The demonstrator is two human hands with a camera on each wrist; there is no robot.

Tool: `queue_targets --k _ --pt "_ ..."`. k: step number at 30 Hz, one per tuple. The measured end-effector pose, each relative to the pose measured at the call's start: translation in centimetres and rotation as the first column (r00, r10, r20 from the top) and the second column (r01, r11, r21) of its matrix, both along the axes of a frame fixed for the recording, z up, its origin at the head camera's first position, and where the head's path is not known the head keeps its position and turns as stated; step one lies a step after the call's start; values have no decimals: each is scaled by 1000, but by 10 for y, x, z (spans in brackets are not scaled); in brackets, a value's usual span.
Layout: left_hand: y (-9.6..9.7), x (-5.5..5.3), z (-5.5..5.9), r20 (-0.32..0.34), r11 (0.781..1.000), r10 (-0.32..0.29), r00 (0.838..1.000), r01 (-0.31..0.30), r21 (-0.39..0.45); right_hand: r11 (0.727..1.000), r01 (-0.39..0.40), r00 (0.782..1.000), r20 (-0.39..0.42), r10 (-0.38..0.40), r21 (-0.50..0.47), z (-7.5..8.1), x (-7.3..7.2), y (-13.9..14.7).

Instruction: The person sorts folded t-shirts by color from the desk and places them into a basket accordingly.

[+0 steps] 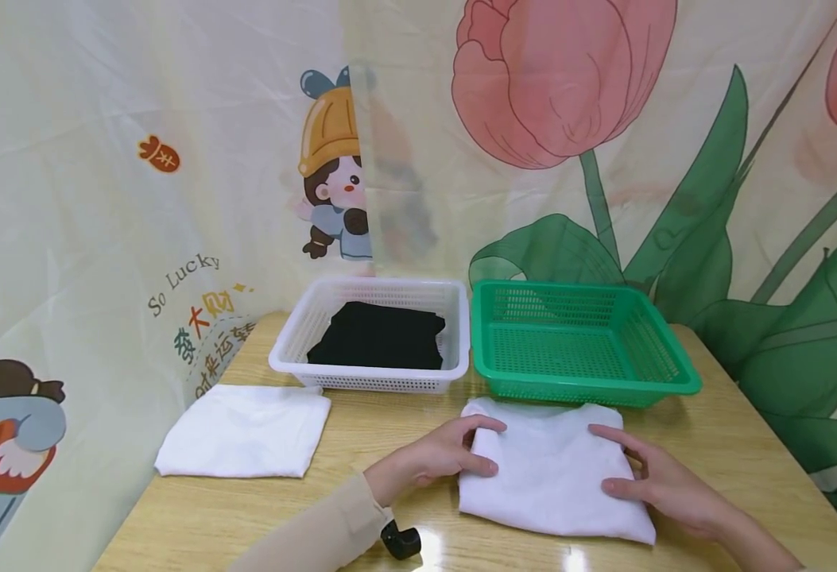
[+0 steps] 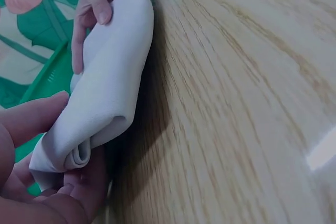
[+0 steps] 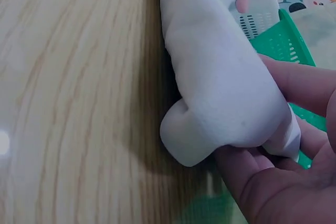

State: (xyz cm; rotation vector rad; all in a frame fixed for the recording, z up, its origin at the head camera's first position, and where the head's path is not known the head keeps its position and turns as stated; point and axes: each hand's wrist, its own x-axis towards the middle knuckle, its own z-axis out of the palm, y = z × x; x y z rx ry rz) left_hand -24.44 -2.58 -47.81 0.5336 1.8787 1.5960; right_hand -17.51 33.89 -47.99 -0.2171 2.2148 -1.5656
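Observation:
A folded white T-shirt (image 1: 543, 477) lies in front of the green basket, its curved neckline toward the basket. My left hand (image 1: 454, 450) grips its left side, thumb and index finger on top. At the opposite side, my right hand (image 1: 664, 485) holds the shirt the same way. In the left wrist view, other fingers (image 2: 86, 182) reach beneath the rolled layers of the white T-shirt (image 2: 113, 66). Fingers (image 3: 244, 174) of the right hand likewise go under the fabric (image 3: 220, 87) in the right wrist view, and a shadow runs along its edge over the wood.
Behind the shirt stands a green basket (image 1: 657, 389) with nothing in it. Left of that, a white basket (image 1: 285, 361) contains folded black clothing (image 1: 382, 338). Another folded white garment (image 1: 246, 433) lies at the left on the wooden table (image 1: 196, 524). A printed curtain (image 1: 418, 159) hangs behind.

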Motion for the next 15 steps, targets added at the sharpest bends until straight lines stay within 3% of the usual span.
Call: queue_targets --k 4,8,11,15 --pt "8 6 7 -20 1000 14 1000 -13 7 1000 -1 1000 -9 1 3 5 4 13" --pt "17 12 18 -36 1000 -1 999 2 19 996 15 1000 -25 -12 92 17 12 25" --pt "23 15 30 -40 999 -17 999 19 32 987 46 998 -55 -38 155 31 18 34" --pt "29 20 52 -47 998 -32 998 35 54 986 75 992 -110 -58 149 50 26 46"
